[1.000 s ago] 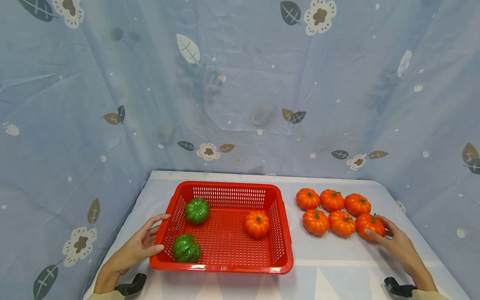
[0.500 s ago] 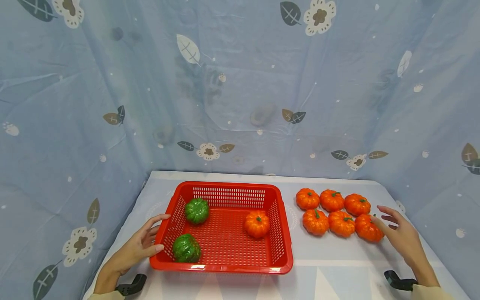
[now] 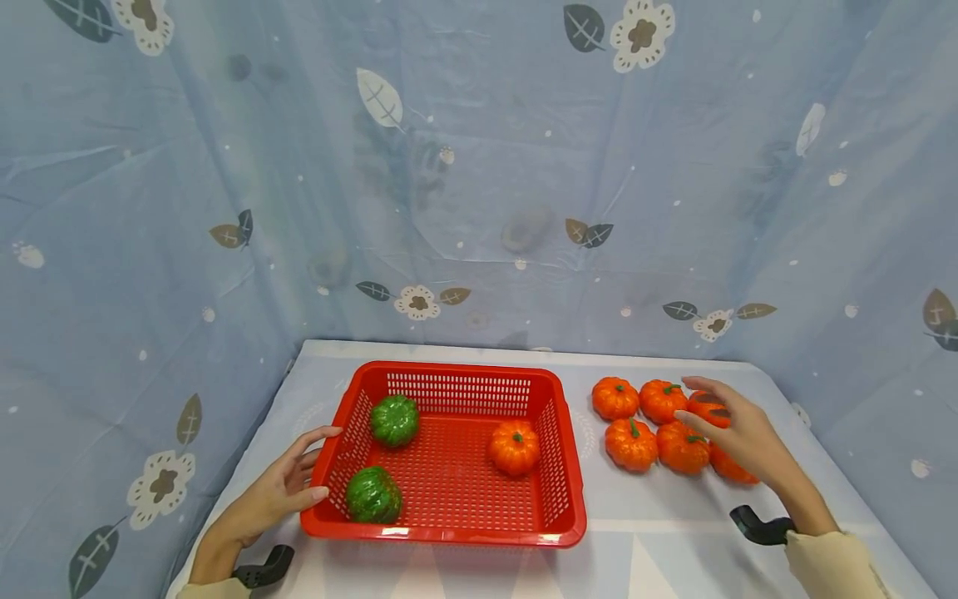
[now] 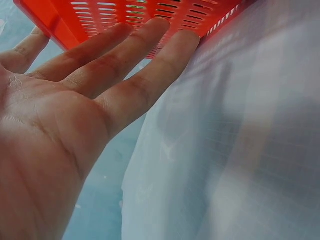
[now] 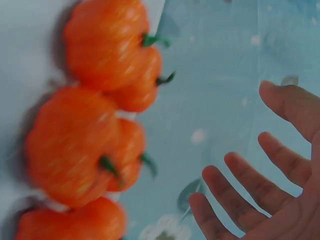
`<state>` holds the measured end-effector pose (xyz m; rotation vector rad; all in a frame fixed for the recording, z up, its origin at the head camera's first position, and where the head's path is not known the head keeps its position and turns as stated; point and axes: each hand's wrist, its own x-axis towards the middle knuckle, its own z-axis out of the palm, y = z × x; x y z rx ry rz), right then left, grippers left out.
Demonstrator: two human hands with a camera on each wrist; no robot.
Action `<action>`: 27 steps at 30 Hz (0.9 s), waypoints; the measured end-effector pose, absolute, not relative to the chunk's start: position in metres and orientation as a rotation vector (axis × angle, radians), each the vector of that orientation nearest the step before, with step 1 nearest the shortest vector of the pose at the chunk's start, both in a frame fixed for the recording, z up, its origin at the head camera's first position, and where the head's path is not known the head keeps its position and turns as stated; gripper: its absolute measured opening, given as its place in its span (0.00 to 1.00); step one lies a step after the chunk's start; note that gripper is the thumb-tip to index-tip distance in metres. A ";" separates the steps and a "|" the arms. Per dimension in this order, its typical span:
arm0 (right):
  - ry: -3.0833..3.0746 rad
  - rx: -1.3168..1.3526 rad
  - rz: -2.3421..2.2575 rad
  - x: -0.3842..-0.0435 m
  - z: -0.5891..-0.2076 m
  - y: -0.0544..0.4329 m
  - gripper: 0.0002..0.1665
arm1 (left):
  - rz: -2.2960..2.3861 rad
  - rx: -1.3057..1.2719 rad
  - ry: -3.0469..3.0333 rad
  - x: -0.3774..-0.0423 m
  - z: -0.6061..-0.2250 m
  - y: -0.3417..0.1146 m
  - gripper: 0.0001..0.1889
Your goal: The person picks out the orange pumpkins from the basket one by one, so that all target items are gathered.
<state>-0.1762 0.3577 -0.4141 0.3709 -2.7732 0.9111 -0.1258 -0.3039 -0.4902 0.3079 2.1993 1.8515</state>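
My left hand (image 3: 273, 487) touches the left side of a red plastic basket (image 3: 449, 537), thumb and fingers spread along its rim and wall. In the left wrist view the straight fingertips (image 4: 182, 42) lie against the slotted wall (image 4: 185, 17). Inside the basket are two green pumpkins (image 3: 394, 420) at the left and one orange pumpkin (image 3: 514, 448) at the right. My right hand (image 3: 737, 428) hovers over the right end of two rows of small orange pumpkins (image 3: 631, 444), fingers spread and holding nothing. It partly hides the rightmost pumpkins.
The orange pumpkins (image 5: 75, 145) sit close together on a pale patterned tablecloth (image 3: 621, 532), right of the basket. A blue curtain (image 3: 479, 166) with flowers and leaves hangs behind and at both sides of the table. Black wrist devices (image 3: 264, 568) show below the hands.
My right hand has let go of the front-right orange pumpkin, lifted, and moved left and back over the rows. The left hand and basket have stayed in place.
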 end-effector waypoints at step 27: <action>-2.766 0.964 1.083 -0.212 -0.378 0.218 0.35 | 1.861 0.311 2.189 -0.125 -0.490 -0.303 0.43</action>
